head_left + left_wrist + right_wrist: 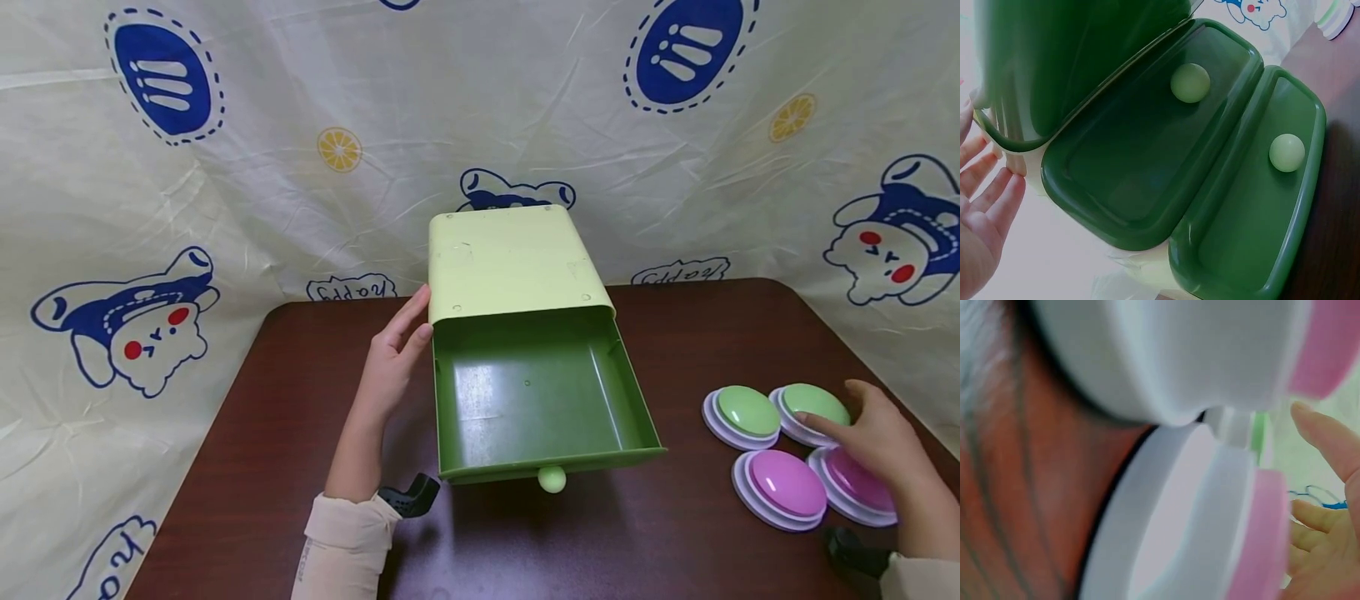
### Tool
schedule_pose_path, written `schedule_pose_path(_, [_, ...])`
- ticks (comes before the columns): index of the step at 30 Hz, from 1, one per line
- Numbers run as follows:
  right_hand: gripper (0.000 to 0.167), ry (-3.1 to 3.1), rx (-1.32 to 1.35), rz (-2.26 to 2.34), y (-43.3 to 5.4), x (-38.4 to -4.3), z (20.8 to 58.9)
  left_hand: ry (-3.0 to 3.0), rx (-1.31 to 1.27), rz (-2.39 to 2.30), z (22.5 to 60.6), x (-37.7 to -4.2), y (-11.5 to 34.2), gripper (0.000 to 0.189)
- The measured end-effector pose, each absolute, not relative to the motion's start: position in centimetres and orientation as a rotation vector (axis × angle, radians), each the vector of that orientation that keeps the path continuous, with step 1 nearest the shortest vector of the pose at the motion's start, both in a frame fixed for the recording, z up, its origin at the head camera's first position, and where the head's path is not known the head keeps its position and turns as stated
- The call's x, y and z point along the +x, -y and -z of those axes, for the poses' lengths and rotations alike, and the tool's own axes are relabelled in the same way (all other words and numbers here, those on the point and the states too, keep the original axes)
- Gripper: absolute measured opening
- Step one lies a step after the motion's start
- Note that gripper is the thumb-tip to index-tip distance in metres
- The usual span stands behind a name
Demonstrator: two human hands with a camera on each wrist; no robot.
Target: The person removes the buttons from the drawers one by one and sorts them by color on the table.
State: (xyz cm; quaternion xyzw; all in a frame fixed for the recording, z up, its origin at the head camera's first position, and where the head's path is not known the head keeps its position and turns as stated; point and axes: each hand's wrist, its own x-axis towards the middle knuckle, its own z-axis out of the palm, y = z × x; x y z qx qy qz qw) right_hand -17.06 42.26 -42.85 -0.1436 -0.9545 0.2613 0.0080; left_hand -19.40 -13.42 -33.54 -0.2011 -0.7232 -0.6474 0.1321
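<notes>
A small drawer cabinet [510,258] with a pale yellow-green shell stands in the middle of the table, its green top drawer [532,400] pulled out with nothing inside. Two lower drawers [1141,144] with round knobs are closed in the left wrist view. My left hand [393,358] rests against the cabinet's left side, fingers extended. At the right, my right hand [881,442] is over the far green push button [813,404], thumb and fingers spread around it; contact is unclear. Beside it are another green button [746,412] and two pink buttons [787,485], all on white bases.
The dark brown table [300,417] ends at a printed cloth [337,217] hanging behind and at the sides. A black wrist camera [411,497] sits at the left cuff, and another [855,552] at the right.
</notes>
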Motion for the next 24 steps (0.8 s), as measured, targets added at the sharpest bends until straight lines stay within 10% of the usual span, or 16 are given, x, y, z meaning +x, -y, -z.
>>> schedule_pose_path(24, [0.088, 2.747, -0.233, -0.774, -34.5, -15.0, 36.3, 2.104, -0.574, 1.878, 33.7, -19.5, 13.5, 0.044])
